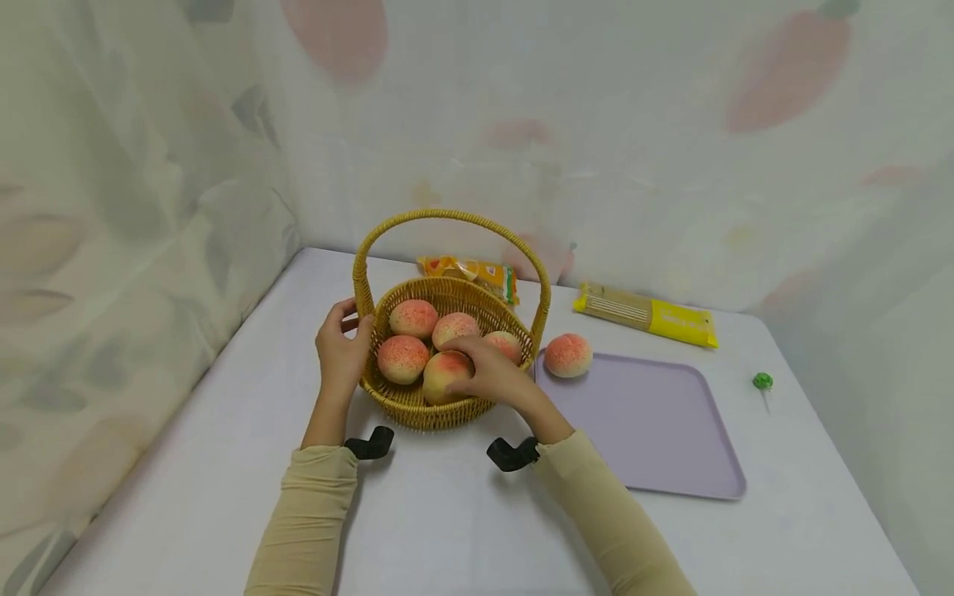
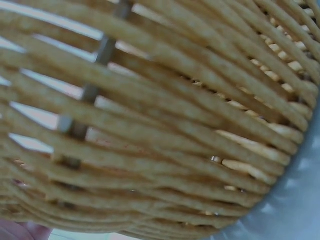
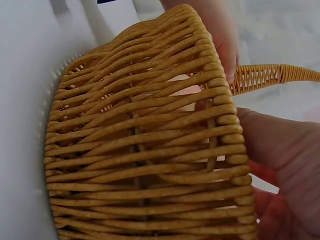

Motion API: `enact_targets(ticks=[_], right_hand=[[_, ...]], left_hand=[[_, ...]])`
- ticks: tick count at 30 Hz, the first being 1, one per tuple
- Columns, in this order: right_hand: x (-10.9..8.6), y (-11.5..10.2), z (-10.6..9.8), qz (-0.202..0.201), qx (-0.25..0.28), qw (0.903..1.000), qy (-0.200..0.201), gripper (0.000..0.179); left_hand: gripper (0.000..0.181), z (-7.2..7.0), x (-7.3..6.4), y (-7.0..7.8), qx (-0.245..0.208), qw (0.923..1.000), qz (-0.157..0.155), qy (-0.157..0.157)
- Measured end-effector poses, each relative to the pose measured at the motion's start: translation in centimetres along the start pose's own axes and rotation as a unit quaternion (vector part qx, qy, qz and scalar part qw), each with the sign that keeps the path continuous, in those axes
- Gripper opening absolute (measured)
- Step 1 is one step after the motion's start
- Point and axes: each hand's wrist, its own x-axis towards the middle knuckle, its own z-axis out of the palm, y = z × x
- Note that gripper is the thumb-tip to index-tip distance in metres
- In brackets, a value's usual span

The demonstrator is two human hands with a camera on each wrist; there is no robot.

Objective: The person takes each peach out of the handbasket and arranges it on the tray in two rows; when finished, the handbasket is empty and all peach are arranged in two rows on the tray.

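A woven wicker basket [image 1: 428, 416] with a tall arched handle [image 1: 447, 213] holds several pink-and-yellow peaches, among them one at the back left [image 1: 413, 319]. My left hand [image 1: 343, 348] grips the basket's left side at the foot of the handle, thumb in front and fingers behind. Inside the basket at the front, my right hand [image 1: 495, 372] holds a yellower peach [image 1: 443, 379] between thumb and fingers. The left wrist view is filled by the woven wall [image 2: 150, 120]. In the right wrist view, the right hand [image 3: 285, 165] reaches over the rim, its fingertips partly hidden.
Right of the basket lies a lilac tray [image 1: 656, 422], with one more peach [image 1: 568, 356] at its back left corner. An orange snack packet [image 1: 477, 271] is behind the basket. A yellow noodle packet [image 1: 647, 314] and a green lollipop [image 1: 763, 381] lie farther right.
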Motion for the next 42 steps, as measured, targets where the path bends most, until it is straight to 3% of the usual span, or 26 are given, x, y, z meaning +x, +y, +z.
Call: enact_targets(ticks=[10, 19, 29, 34, 42], right_hand=[[0.8, -0.4, 0.0, -0.003, -0.037, 0.9983, -0.046, 0.061], [1.5, -0.3, 0.7, 0.019, -0.048, 0.9961, -0.072, 0.067], [1.5, -0.1, 0.9, 0.014, -0.042, 0.9972, -0.06, 0.061], [1.0, 0.0, 0.4, 0.012, -0.013, 0.9986, -0.05, 0.064], [0.0, -0.4, -1.1, -0.017, 0.019, 0.9997, -0.006, 0.071]], left_hand=[[0.031, 0.2, 0.2, 0.4, -0.008, 1.0, 0.003, 0.001], [0.03, 0.2, -0.2, 0.0, -0.007, 0.9998, 0.019, 0.003], [0.031, 0.3, -0.2, -0.4, -0.008, 0.9998, 0.019, 0.001], [0.032, 0.4, -0.2, -0.6, -0.007, 0.9999, 0.014, 0.001], [0.031, 0.1, -0.1, -0.6, -0.001, 0.9999, 0.013, 0.006]])
